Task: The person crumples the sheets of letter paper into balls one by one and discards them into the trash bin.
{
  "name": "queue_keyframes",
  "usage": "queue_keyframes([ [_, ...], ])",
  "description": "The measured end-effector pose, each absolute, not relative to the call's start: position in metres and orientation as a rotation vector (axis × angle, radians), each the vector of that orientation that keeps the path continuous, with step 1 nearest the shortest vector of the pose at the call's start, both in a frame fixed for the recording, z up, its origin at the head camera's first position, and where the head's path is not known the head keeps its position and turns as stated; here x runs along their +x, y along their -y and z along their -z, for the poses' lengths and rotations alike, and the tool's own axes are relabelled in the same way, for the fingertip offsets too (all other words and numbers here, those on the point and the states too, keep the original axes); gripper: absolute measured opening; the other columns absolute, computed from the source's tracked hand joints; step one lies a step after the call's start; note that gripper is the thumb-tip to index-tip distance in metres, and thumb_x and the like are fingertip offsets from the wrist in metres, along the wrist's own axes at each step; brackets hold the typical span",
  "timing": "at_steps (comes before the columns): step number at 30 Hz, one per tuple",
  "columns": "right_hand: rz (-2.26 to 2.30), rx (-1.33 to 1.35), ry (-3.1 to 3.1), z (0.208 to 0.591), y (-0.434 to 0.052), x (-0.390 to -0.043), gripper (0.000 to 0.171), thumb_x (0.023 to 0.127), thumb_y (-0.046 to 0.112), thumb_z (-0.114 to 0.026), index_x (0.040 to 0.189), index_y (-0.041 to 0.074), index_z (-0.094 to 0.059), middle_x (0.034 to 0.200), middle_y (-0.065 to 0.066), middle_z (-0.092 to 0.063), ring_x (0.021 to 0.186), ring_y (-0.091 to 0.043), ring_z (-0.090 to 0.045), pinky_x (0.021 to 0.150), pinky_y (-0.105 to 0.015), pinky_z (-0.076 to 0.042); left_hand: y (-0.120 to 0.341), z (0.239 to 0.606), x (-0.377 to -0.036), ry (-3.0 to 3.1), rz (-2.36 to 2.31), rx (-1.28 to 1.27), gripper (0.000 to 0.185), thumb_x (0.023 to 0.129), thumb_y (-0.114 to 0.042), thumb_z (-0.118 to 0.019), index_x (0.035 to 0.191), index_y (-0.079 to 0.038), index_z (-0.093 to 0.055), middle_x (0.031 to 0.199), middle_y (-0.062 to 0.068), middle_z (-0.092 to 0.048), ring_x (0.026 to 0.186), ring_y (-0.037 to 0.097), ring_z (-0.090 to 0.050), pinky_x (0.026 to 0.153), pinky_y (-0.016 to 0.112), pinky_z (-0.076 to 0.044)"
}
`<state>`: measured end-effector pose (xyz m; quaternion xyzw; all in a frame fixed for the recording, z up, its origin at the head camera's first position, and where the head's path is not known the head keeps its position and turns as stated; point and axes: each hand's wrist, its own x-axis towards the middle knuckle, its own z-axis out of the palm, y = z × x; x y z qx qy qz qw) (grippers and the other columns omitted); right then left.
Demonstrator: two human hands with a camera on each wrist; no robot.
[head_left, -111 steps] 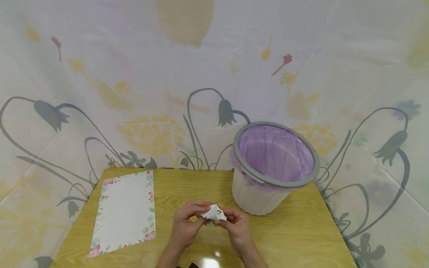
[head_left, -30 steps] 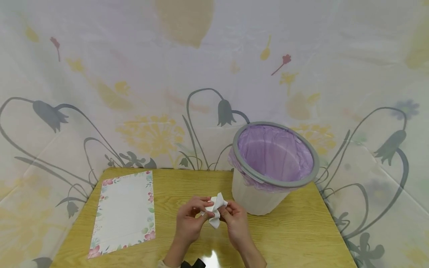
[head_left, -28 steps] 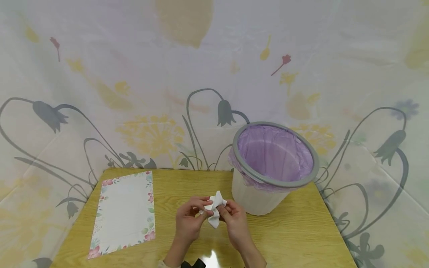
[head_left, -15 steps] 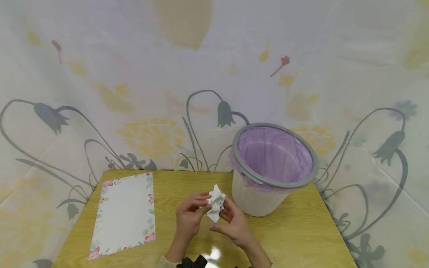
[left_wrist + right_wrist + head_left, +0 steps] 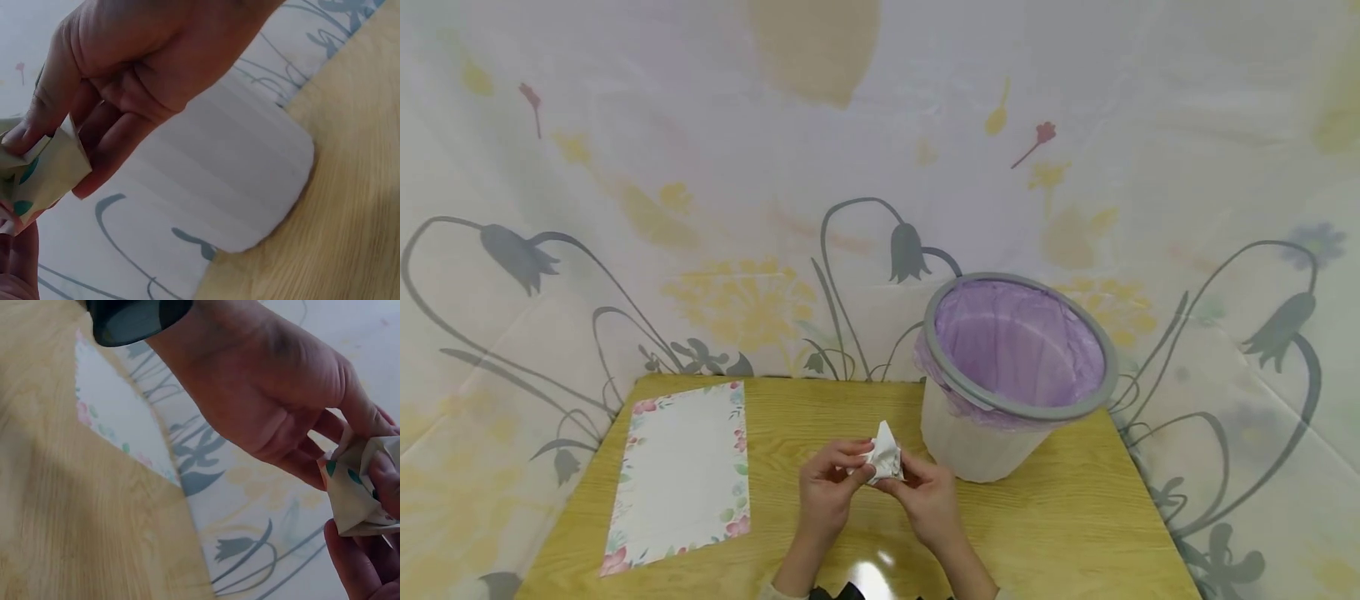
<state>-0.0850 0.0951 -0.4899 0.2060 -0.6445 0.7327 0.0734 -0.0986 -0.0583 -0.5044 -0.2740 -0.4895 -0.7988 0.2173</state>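
Note:
Both hands hold a small crumpled wad of paper (image 5: 883,457) just above the wooden table (image 5: 1060,517). My left hand (image 5: 833,483) pinches its left side with thumb and fingers. My right hand (image 5: 925,492) grips its right side. In the left wrist view the crumpled paper (image 5: 44,175) shows teal marks, pinched by curled fingers. The right wrist view shows the same paper (image 5: 359,494) squeezed between both hands.
A white bin (image 5: 970,442) with a grey rim and purple liner stands just right of the hands. A flat sheet of floral-bordered paper (image 5: 681,475) lies on the table's left side. A flowered curtain surrounds the table.
The hands have kept squeezing and turning the paper wad; it looks more compact than a second ago. My right hand, briefly lower and more open, has closed back onto it.

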Motion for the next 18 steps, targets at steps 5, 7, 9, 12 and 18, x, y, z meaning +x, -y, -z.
queue_keyframes([
  [5, -2.153, 0.634, 1.977, 0.495, -0.098, -0.084, 0.042, 0.084, -0.011, -0.071, 0.121, -0.021, -0.056, 0.117, -0.036, -0.06, 0.101, -0.019, -0.068, 0.076, -0.032, -0.059, 0.071, 0.504, -0.092, 1.688, 2.043, -0.732, 0.021, 0.078, 0.014, -0.075, 0.093, 0.002, -0.065, 0.113, 0.02, -0.067, 0.108, 0.023, -0.064, 0.082, 0.032, -0.058],
  [7, -2.129, 0.665, 1.996, 0.494, -0.1, -0.085, 0.04, 0.084, -0.011, -0.07, 0.12, -0.022, -0.057, 0.115, -0.036, -0.061, 0.101, -0.018, -0.068, 0.076, -0.03, -0.058, 0.077, 0.501, -0.092, 1.779, 1.907, -0.819, 0.031, 0.075, 0.016, -0.078, 0.099, 0.0, -0.066, 0.121, 0.025, -0.062, 0.114, 0.028, -0.061, 0.089, 0.032, -0.055],
  [9, -2.11, 0.693, 2.02, 0.493, -0.101, -0.086, 0.04, 0.084, -0.01, -0.07, 0.12, -0.022, -0.057, 0.114, -0.035, -0.062, 0.101, -0.017, -0.068, 0.077, -0.03, -0.058, 0.084, 0.495, -0.095, 1.846, 1.728, -0.939, 0.041, 0.073, 0.009, -0.083, 0.109, -0.004, -0.068, 0.13, 0.025, -0.058, 0.123, 0.033, -0.055, 0.098, 0.034, -0.05],
  [12, -2.092, 0.747, 2.049, 0.491, -0.104, -0.087, 0.039, 0.085, -0.009, -0.07, 0.119, -0.022, -0.057, 0.113, -0.034, -0.063, 0.102, -0.017, -0.068, 0.08, -0.03, -0.058, 0.09, 0.484, -0.1, 1.945, 1.422, -1.099, 0.056, 0.075, -0.016, -0.088, 0.126, -0.008, -0.066, 0.141, 0.02, -0.053, 0.133, 0.036, -0.046, 0.109, 0.038, -0.041],
  [18, -2.094, 0.777, 2.032, 0.487, -0.103, -0.086, 0.037, 0.084, -0.01, -0.07, 0.117, -0.022, -0.059, 0.111, -0.033, -0.064, 0.101, -0.018, -0.069, 0.079, -0.031, -0.058, 0.093, 0.47, -0.101, 2.0, 1.147, -1.244, 0.07, 0.075, -0.022, -0.087, 0.136, -0.003, -0.059, 0.14, 0.013, -0.057, 0.13, 0.034, -0.051, 0.106, 0.037, -0.044],
])
